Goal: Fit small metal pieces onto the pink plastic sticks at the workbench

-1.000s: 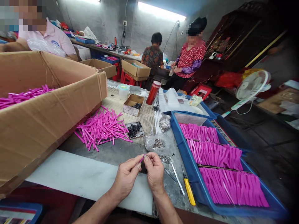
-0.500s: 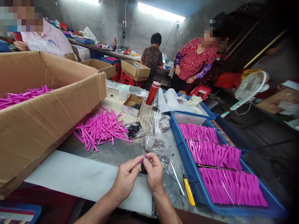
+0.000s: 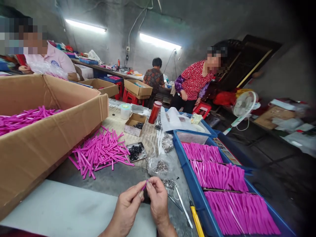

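My left hand [image 3: 127,209] and my right hand [image 3: 158,200] meet low in the middle, fingertips pinched together on one small pink plastic piece [image 3: 144,186]. Both are closed on it above the grey table top. A loose heap of pink sticks [image 3: 101,153] lies ahead to the left. A small metal tray of black parts [image 3: 136,152] sits beside that heap. Bags of small metal bits [image 3: 161,164] lie just beyond my right hand.
A big cardboard box [image 3: 49,138] of pink sticks fills the left. A blue tray [image 3: 184,158] with rows of pink pieces stands right. Scissors [image 3: 179,200] and a yellow screwdriver [image 3: 196,219] lie near it. A red flask [image 3: 154,112], small carton [image 3: 134,124], fan [image 3: 243,104] and three people are farther off.
The view has tilted up, so my hands sit lower in the picture. They stay pinched on the pink piece. The person in the red top has risen and stepped left.
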`<act>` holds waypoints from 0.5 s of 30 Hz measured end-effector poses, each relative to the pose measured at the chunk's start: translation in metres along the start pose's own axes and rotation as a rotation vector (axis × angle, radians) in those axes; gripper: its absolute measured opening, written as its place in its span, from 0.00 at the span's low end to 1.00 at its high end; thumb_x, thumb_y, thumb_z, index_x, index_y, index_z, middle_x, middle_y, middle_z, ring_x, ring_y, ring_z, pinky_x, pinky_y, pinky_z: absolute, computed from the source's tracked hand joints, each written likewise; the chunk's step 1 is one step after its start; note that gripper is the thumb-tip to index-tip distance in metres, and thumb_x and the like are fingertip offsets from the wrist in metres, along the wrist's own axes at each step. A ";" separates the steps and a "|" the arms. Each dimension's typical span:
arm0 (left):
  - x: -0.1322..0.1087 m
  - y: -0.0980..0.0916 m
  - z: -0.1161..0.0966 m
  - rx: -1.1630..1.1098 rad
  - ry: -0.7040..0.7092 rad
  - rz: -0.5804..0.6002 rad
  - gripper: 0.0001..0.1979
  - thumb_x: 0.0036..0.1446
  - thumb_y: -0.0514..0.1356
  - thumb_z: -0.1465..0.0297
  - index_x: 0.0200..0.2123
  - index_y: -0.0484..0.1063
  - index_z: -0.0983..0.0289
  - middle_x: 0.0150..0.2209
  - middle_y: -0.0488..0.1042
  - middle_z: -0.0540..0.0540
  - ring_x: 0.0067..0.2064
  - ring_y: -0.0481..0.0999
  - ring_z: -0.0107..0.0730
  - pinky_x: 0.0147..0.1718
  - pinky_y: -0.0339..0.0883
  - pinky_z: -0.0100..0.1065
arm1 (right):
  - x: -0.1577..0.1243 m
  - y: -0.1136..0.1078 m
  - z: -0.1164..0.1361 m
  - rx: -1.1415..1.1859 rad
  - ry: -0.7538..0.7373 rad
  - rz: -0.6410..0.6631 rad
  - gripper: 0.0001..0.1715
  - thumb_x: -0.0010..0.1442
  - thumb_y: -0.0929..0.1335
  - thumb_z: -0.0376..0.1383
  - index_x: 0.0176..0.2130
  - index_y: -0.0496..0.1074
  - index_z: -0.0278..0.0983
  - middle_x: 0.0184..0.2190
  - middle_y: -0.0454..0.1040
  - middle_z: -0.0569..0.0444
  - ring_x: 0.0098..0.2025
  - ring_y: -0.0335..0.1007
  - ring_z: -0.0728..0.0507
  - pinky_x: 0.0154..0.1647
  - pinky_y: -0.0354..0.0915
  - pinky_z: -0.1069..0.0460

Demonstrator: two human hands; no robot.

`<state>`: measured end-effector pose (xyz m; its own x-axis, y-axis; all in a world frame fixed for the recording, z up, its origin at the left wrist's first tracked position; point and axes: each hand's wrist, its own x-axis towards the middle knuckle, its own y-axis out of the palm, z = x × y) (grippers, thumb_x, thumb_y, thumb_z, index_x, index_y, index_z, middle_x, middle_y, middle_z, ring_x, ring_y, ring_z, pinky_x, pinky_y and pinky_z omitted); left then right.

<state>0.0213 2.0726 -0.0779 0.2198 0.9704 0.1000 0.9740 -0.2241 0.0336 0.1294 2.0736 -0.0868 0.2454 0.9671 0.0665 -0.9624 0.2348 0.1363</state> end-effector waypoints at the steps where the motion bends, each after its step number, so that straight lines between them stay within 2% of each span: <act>1: 0.001 0.000 -0.001 -0.010 0.001 -0.009 0.15 0.49 0.56 0.67 0.41 0.72 0.63 0.33 0.76 0.56 0.32 0.73 0.33 0.33 0.69 0.31 | 0.000 0.000 0.000 -0.024 0.007 0.006 0.17 0.51 0.63 0.46 0.22 0.59 0.36 0.17 0.56 0.61 0.19 0.50 0.52 0.18 0.52 0.57; 4: 0.002 0.000 -0.004 -0.053 -0.011 -0.033 0.15 0.48 0.57 0.66 0.39 0.73 0.63 0.25 0.76 0.54 0.35 0.73 0.36 0.36 0.69 0.33 | 0.001 -0.001 0.001 -0.054 0.014 0.039 0.20 0.52 0.61 0.48 0.20 0.59 0.36 0.16 0.54 0.61 0.18 0.47 0.52 0.17 0.50 0.57; 7: 0.002 0.000 -0.005 -0.063 -0.030 -0.027 0.15 0.48 0.57 0.66 0.40 0.73 0.63 0.20 0.74 0.53 0.37 0.73 0.36 0.38 0.67 0.34 | 0.001 -0.001 -0.001 -0.007 -0.013 0.035 0.16 0.51 0.63 0.47 0.25 0.61 0.36 0.19 0.56 0.61 0.20 0.51 0.52 0.20 0.53 0.57; 11: 0.000 0.000 -0.005 -0.048 -0.040 -0.015 0.16 0.48 0.56 0.65 0.41 0.72 0.64 0.28 0.76 0.55 0.33 0.73 0.34 0.35 0.68 0.33 | 0.000 -0.001 -0.001 0.024 -0.023 0.018 0.15 0.49 0.65 0.45 0.26 0.61 0.37 0.20 0.59 0.60 0.22 0.55 0.51 0.22 0.56 0.56; 13: 0.000 0.000 -0.006 -0.039 -0.038 -0.027 0.15 0.47 0.57 0.65 0.39 0.73 0.63 0.33 0.76 0.56 0.34 0.73 0.35 0.35 0.69 0.33 | 0.000 0.000 0.001 -0.005 -0.004 0.009 0.16 0.50 0.64 0.46 0.23 0.60 0.36 0.18 0.57 0.61 0.19 0.52 0.52 0.19 0.53 0.57; 15: 0.001 0.000 -0.007 -0.038 -0.033 -0.042 0.15 0.47 0.58 0.65 0.38 0.74 0.63 0.33 0.76 0.56 0.35 0.73 0.36 0.36 0.68 0.34 | 0.001 0.000 0.003 -0.027 0.017 0.029 0.19 0.52 0.62 0.47 0.21 0.59 0.36 0.16 0.54 0.62 0.18 0.48 0.53 0.17 0.50 0.57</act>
<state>0.0212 2.0726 -0.0705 0.1807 0.9814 0.0646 0.9798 -0.1854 0.0753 0.1298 2.0740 -0.0840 0.2158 0.9750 0.0534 -0.9719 0.2092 0.1078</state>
